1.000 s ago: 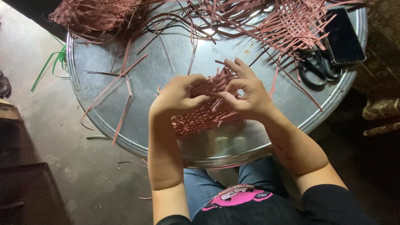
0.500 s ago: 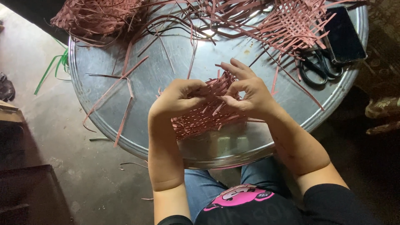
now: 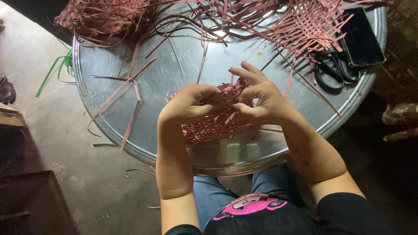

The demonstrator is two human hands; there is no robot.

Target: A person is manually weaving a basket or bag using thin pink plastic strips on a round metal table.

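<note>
Round metal table [image 3: 130, 87]: left hand [image 3: 187, 104] and right hand [image 3: 265, 102] both pinch small pink woven-strip piece [image 3: 217, 124], mid-weave; next tuck needs a loose strip end.

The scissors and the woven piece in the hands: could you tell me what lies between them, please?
In the head view, loose pink strips cross bare metal tabletop between the scissors and the woven piece.

Round metal table [image 3: 174, 82]: pink strips [image 3: 130, 82], woven mat [image 3: 305, 24], scissors [image 3: 335, 72], phone [image 3: 361, 39].
</note>
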